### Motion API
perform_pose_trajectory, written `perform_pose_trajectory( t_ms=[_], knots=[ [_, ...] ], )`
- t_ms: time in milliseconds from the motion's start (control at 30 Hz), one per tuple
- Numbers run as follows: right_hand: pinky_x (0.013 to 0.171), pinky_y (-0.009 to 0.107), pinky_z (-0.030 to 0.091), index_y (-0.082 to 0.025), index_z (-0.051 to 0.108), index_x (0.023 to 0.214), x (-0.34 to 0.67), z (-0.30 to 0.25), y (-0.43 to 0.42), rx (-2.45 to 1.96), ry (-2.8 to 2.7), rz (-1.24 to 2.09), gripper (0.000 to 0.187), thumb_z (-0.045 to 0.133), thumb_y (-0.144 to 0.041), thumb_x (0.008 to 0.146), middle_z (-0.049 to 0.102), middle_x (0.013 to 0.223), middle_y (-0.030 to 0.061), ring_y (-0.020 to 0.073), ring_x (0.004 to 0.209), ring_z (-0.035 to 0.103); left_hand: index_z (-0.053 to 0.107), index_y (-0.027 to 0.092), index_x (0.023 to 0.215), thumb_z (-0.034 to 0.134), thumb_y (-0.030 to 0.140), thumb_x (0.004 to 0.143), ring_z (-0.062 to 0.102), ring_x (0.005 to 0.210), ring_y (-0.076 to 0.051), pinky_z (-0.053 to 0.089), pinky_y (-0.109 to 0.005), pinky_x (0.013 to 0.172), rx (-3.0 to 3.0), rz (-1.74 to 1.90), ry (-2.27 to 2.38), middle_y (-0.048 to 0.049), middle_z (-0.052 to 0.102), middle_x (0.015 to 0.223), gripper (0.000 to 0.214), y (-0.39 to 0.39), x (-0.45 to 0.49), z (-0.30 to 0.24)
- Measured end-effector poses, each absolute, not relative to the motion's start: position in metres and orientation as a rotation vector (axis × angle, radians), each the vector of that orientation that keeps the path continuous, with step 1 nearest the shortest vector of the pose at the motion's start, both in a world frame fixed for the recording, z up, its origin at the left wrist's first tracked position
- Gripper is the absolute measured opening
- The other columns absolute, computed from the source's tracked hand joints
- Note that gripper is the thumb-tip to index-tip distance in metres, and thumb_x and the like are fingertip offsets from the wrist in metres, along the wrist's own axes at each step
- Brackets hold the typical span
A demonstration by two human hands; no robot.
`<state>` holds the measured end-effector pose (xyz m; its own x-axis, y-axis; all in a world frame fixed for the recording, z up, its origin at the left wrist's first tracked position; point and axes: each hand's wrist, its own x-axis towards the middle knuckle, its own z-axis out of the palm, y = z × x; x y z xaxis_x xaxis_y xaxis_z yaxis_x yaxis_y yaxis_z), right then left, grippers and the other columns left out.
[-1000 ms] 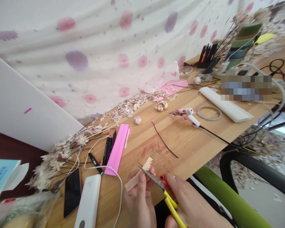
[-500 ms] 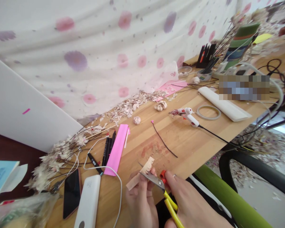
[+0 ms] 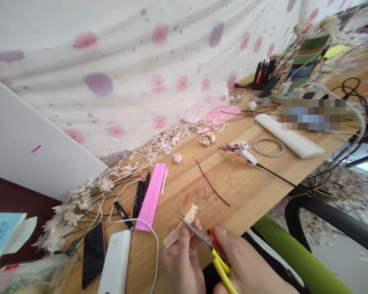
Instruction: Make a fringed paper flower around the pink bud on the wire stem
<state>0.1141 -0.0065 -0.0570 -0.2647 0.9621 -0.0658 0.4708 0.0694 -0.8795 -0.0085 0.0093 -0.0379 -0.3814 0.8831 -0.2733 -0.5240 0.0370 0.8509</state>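
My left hand (image 3: 184,253) pinches a pale peach paper strip (image 3: 174,234), whose far end is cut into a notched, fringed edge. In my right hand (image 3: 242,261) is a pair of scissors (image 3: 219,263) with yellow handles and a red-orange part by the pivot. Their blades lie across the strip near my left fingertips and look almost closed. Beyond the hands, a thin dark stem (image 3: 211,182) with a small pink tip rests on the wooden table (image 3: 184,179).
A white glue gun (image 3: 242,152) and a roll of tape (image 3: 269,147) lie to the right. Left of my hands are a pink paper strip (image 3: 151,196), black markers (image 3: 138,196), a white power bank (image 3: 115,261) with its cable, and a phone (image 3: 93,255). Garlic bulbs (image 3: 207,139) sit farther back.
The scissor blades have come together across the paper strip; they were spread wider before. Both hands stay in nearly the same place, and the view has shifted slightly.
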Motion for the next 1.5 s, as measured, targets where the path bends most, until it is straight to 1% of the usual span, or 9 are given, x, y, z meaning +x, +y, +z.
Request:
perform_pose_trajectory(
  t_ms=[167, 300, 433, 533, 767, 967, 1167, 1367, 1500],
  knots=[
    [0.057, 0.032, 0.037, -0.027, 0.033, 0.076, 0.115, -0.052, -0.004, -1.47, -1.802, 1.206, 0.078, 0.057, -0.099, 0.059, 0.061, 0.073, 0.0055, 0.0201, 0.059, 0.048, 0.083, 0.019, 0.082, 0.092, 0.043, 0.068, 0.078, 0.073, -0.018, 0.064, -0.022, 0.066, 0.452, 1.592, 1.17, -0.0065, 0.08, 0.079, 0.03, 0.01, -0.008, -0.037],
    [0.061, 0.036, 0.044, -0.025, 0.04, 0.081, 0.117, -0.057, -0.008, -1.443, -1.821, 1.146, 0.076, 0.055, -0.098, 0.064, 0.065, 0.079, 0.0092, 0.0246, 0.064, 0.056, 0.083, 0.019, 0.079, 0.092, 0.044, 0.067, 0.078, 0.073, -0.019, 0.064, -0.023, 0.066, 0.443, 1.581, 1.149, -0.0066, 0.08, 0.078, 0.029, 0.01, -0.008, -0.037],
    [0.072, 0.041, 0.051, -0.02, 0.053, 0.099, 0.119, -0.067, -0.013, -1.389, -1.8, 1.069, 0.083, 0.055, -0.097, 0.068, 0.07, 0.092, 0.014, 0.0307, 0.076, 0.065, 0.083, 0.019, 0.078, 0.093, 0.046, 0.065, 0.079, 0.071, -0.021, 0.064, -0.025, 0.065, 0.419, 1.591, 1.147, -0.0082, 0.081, 0.078, 0.031, 0.01, -0.008, -0.041],
    [0.073, 0.043, 0.051, -0.02, 0.053, 0.098, 0.118, -0.071, -0.013, -1.371, -1.789, 1.048, 0.09, 0.045, -0.103, 0.066, 0.07, 0.093, 0.0153, 0.0328, 0.079, 0.067, 0.083, 0.018, 0.078, 0.093, 0.045, 0.065, 0.079, 0.07, -0.021, 0.064, -0.025, 0.063, 0.431, 1.595, 1.154, -0.0085, 0.081, 0.077, 0.032, 0.009, -0.009, -0.045],
    [0.059, 0.034, 0.042, -0.025, 0.042, 0.082, 0.115, -0.069, -0.012, -1.403, -1.778, 0.99, 0.094, 0.021, -0.112, 0.054, 0.066, 0.077, 0.0078, 0.0239, 0.062, 0.058, 0.081, 0.019, 0.078, 0.091, 0.045, 0.069, 0.078, 0.071, -0.02, 0.064, -0.025, 0.064, 0.471, 1.592, 1.127, -0.0066, 0.079, 0.076, 0.029, 0.008, -0.008, -0.043],
    [0.059, 0.033, 0.041, -0.026, 0.038, 0.079, 0.114, -0.061, -0.01, -1.441, -1.759, 1.016, 0.089, 0.04, -0.111, 0.051, 0.063, 0.075, 0.0052, 0.0222, 0.061, 0.054, 0.081, 0.019, 0.077, 0.091, 0.045, 0.07, 0.077, 0.072, -0.018, 0.063, -0.024, 0.066, 0.464, 1.593, 1.137, -0.0051, 0.078, 0.075, 0.028, 0.008, -0.008, -0.042],
    [0.058, 0.031, 0.04, -0.028, 0.031, 0.076, 0.116, -0.057, -0.008, -1.484, -1.804, 1.048, 0.075, 0.067, -0.091, 0.059, 0.06, 0.073, 0.003, 0.0211, 0.06, 0.052, 0.081, 0.019, 0.079, 0.091, 0.045, 0.07, 0.078, 0.074, -0.019, 0.064, -0.024, 0.067, 0.441, 1.599, 1.137, -0.0053, 0.078, 0.076, 0.029, 0.007, -0.009, -0.044],
    [0.06, 0.032, 0.04, -0.028, 0.03, 0.077, 0.115, -0.06, -0.006, -1.485, -1.816, 1.081, 0.076, 0.067, -0.092, 0.059, 0.061, 0.076, 0.0049, 0.022, 0.063, 0.053, 0.079, 0.018, 0.084, 0.092, 0.044, 0.067, 0.079, 0.074, -0.023, 0.065, -0.028, 0.064, 0.429, 1.649, 1.143, -0.0079, 0.08, 0.081, 0.033, 0.008, -0.011, -0.045],
    [0.059, 0.032, 0.039, -0.028, 0.029, 0.076, 0.114, -0.058, -0.005, -1.488, -1.838, 1.086, 0.081, 0.056, -0.102, 0.056, 0.059, 0.074, 0.0049, 0.0217, 0.061, 0.051, 0.079, 0.016, 0.082, 0.092, 0.045, 0.068, 0.079, 0.074, -0.023, 0.066, -0.028, 0.067, 0.435, 1.642, 1.123, -0.0092, 0.08, 0.08, 0.034, 0.007, -0.014, -0.042]
  ],
)
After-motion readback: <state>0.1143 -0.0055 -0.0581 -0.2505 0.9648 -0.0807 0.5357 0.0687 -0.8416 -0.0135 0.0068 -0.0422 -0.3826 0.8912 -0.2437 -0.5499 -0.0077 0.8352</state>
